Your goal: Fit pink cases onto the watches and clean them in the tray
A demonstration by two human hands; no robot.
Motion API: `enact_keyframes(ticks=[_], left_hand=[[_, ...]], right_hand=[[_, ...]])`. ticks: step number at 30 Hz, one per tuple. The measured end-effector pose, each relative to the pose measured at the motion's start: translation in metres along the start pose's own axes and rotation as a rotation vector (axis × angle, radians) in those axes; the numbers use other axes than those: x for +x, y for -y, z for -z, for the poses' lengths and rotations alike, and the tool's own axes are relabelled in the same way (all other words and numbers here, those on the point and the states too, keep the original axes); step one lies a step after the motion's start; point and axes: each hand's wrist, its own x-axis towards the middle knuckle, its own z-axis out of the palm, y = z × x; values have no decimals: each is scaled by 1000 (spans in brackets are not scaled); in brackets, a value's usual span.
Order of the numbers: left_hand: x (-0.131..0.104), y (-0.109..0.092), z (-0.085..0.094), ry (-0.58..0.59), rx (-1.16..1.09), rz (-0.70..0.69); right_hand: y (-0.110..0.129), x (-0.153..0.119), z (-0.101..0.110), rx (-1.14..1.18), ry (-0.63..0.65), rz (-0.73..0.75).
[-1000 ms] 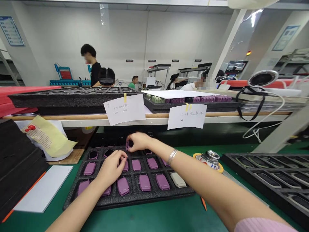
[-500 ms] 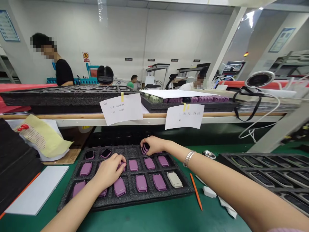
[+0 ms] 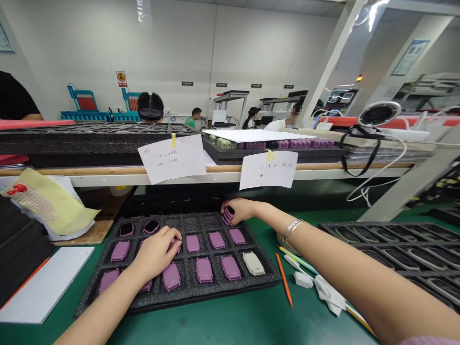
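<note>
Our right hand had a narrow grip, fingers and thumb closed round a small stack of purple-framed watch cases at the far right corner of the black foam tray. That grip had just moved rightward along the far row, and the stack looked thicker than a moment before; we judged that more cases were now gathered in the hand.

Our left hand lay over the middle of the tray, fingers bent and close together against a purple case in its slot; we could not tell whether it pinched the case or merely touched it. Around it, more purple cases sat in the slots, with a cream plastic case at the near right and two black-screened cases at the far left.

Beyond the tray's right edge, a slim orange stick and a crumpled white tissue lay on the green counter.
</note>
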Motion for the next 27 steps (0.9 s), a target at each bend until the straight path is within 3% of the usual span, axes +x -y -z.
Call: enact_keyframes(ticks=[6, 11, 13, 16, 17, 19, 21, 24, 27], left_hand=[[-2, -3, 3, -61, -142, 46], [-3, -23, 9, -170, -405, 129], [-8, -41, 10, -138, -559, 152], [-26, -73, 10, 17, -766, 163], [-33, -83, 11, 80, -857, 172], [-46, -98, 12, 195, -1288, 253], [-56, -108, 14, 181, -1541, 316], [-62, -113, 16, 117, -1664, 387], [-63, -115, 18, 128, -1696, 400]], right_hand=[[18, -16, -7, 123, -244, 19], [72, -60, -16, 400, -580, 201], [96, -79, -24, 539, -694, 307], [120, -100, -38, 707, -817, 469], [124, -104, -42, 750, -840, 517], [128, -108, -48, 815, -861, 601], [128, -108, -53, 858, -859, 663], [129, -109, -55, 916, -844, 725], [130, -112, -57, 952, -847, 743]])
